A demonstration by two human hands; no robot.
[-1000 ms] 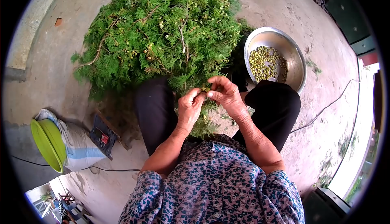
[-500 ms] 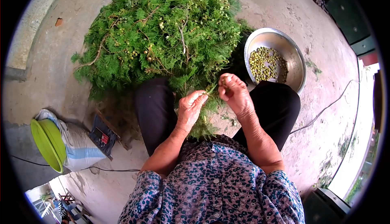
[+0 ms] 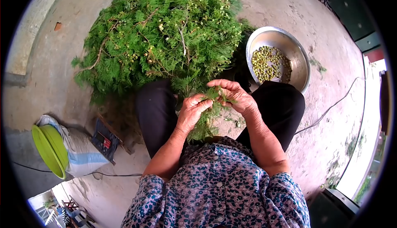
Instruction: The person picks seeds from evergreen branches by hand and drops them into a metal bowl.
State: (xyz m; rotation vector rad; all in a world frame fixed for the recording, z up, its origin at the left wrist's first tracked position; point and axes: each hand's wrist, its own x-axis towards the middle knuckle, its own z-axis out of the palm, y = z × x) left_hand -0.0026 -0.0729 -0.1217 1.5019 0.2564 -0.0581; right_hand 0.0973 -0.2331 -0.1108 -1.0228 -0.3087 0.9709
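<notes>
My left hand point(image 3: 192, 113) is closed in a pinch on a green arborvitae sprig point(image 3: 205, 125), whose foliage hangs down between my knees. From the right, my right hand point(image 3: 236, 97) reaches to the sprig's upper end, its fingers curled around the foliage there. Whether small cones lie in its palm is hidden. Beyond both hands rises a large heap of arborvitae branches point(image 3: 161, 38) bearing small pale green cones. A metal basin point(image 3: 298, 54), to the right of the heap, holds many loose yellow-green cones point(image 3: 269, 62).
Beside my left leg stands a pale sack point(image 3: 82, 151) with a lime green basin point(image 3: 43, 149) against it. A dark box-like thing point(image 3: 103, 141) leans nearby. One cable point(image 3: 331, 110) runs across the concrete floor at right. My knees flank the work.
My right hand has moved slightly left and down to the sprig, and its fingers have uncurled from a tighter fist around the foliage. The left hand keeps its pinch.
</notes>
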